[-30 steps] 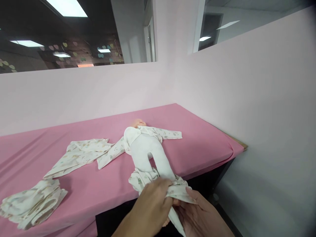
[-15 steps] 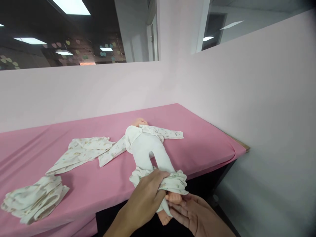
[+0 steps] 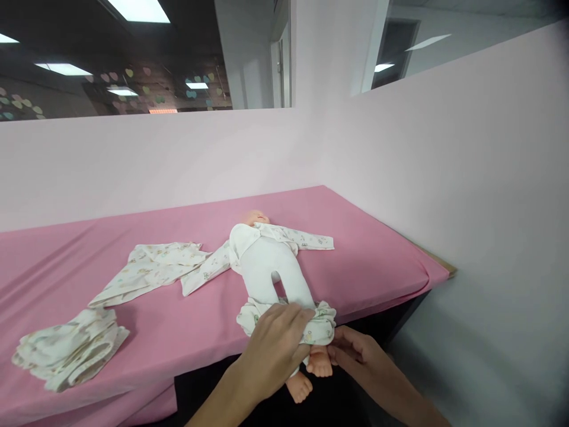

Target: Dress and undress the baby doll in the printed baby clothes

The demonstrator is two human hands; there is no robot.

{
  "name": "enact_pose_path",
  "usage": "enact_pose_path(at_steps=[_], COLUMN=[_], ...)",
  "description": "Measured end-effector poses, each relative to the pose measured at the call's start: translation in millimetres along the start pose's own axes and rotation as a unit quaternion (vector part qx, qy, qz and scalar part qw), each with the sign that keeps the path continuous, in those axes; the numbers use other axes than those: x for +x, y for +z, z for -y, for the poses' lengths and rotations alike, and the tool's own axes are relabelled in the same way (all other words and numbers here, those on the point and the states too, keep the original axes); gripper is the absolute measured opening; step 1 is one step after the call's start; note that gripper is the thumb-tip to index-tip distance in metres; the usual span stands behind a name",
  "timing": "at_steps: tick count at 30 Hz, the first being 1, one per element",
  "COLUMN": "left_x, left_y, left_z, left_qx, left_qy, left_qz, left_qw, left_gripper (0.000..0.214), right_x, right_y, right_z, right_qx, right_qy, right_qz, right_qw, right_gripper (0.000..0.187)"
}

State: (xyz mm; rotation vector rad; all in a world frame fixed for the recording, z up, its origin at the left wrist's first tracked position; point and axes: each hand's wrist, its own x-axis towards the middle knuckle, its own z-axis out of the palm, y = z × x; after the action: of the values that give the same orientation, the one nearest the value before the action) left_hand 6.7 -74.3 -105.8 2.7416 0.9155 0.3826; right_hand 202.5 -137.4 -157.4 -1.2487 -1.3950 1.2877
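Note:
A baby doll (image 3: 273,267) lies on its back in a patterned white top (image 3: 313,239) and plain white leggings. Patterned baby pants (image 3: 320,323) are bunched around its lower legs at the bed's front edge. My left hand (image 3: 280,338) lies across the bunched cloth, its fingers curled over it. The doll's bare feet (image 3: 319,362) stick out below, past the edge. My right hand (image 3: 360,353) is beside the nearer foot, thumb and forefinger closed at the right cuff of the pants; its fingertips are partly hidden.
The bed has a pink sheet (image 3: 178,332). A spread patterned garment (image 3: 153,270) lies left of the doll, and a folded patterned cloth (image 3: 71,350) is at the front left. Pale walls (image 3: 444,160) with windows stand behind and on the right.
My right hand has moved from beneath the doll's foot to its right side, at the cuff. More of the feet shows below the pants. My left hand remains on the bunched cloth.

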Motion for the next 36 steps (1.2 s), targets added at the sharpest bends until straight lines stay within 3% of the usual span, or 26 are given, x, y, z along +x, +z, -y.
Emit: enact_pose_path(at_steps=[3, 6, 9, 11, 15, 17, 19, 21, 23, 27, 29, 33, 36], left_x=[4.9, 1.1, -17.1, -34.1, -60.2, -63.4, -60.2, -53.0, -44.8, -34.3, -34.8, -45.9, -53.1], left_y=[-6.7, -10.8, -9.1, -6.6, -4.8, -6.4, -9.0, -12.1, -15.1, -21.3, -25.1, -34.2, -41.0], left_z=[-3.3, -3.0, 5.9, 17.2, 42.0, 49.1, 51.7, 52.1, 53.1, 59.6, 63.8, 73.4, 83.3], left_qx=[0.027, 0.030, 0.034, 0.058, 0.111, 0.105, 0.072, 0.018, -0.048, -0.164, -0.220, -0.339, -0.397], left_qy=[0.025, 0.033, 0.026, 0.015, 0.002, -0.012, -0.035, -0.057, -0.078, -0.189, -0.228, -0.188, -0.131], left_qz=[0.019, 0.000, -0.038, -0.071, -0.152, -0.176, -0.179, -0.172, -0.160, -0.161, -0.155, -0.047, 0.039], left_qw=[0.999, 0.999, 0.998, 0.996, 0.982, 0.979, 0.980, 0.983, 0.983, 0.955, 0.936, 0.921, 0.907], left_gripper=[0.034, 0.033, 0.049, 0.056, 0.041, 0.031, 0.025, 0.021, 0.021, 0.019, 0.018, 0.020, 0.034], right_x=[8.3, 14.6, 17.0, 17.8, 23.5, 29.7, 38.1, 48.2, 58.7, 70.6, 68.7, 61.2, 63.6], right_y=[5.1, 4.8, -1.9, -9.9, -26.5, -30.7, -32.0, -32.5, -34.4, -43.8, -50.3, -63.6, -69.1], right_z=[-11.3, -21.5, -24.9, -22.4, -11.7, -6.1, -1.6, 0.7, 0.2, -1.5, 2.5, 15.4, 18.0], right_qx=[-0.112, -0.192, -0.220, -0.203, -0.141, -0.151, -0.186, -0.217, -0.227, -0.208, -0.180, -0.095, -0.110], right_qy=[-0.024, -0.053, -0.082, -0.097, -0.092, -0.096, -0.108, -0.121, -0.131, -0.132, -0.104, -0.055, -0.072], right_qz=[-0.066, -0.119, -0.164, -0.176, -0.112, -0.070, -0.024, 0.006, -0.008, -0.058, -0.019, 0.096, 0.092], right_qw=[0.991, 0.973, 0.958, 0.958, 0.979, 0.981, 0.976, 0.969, 0.965, 0.967, 0.978, 0.989, 0.987], right_gripper=[0.031, 0.027, 0.017, 0.024, 0.054, 0.051, 0.035, 0.021, 0.018, 0.022, 0.030, 0.039, 0.033])
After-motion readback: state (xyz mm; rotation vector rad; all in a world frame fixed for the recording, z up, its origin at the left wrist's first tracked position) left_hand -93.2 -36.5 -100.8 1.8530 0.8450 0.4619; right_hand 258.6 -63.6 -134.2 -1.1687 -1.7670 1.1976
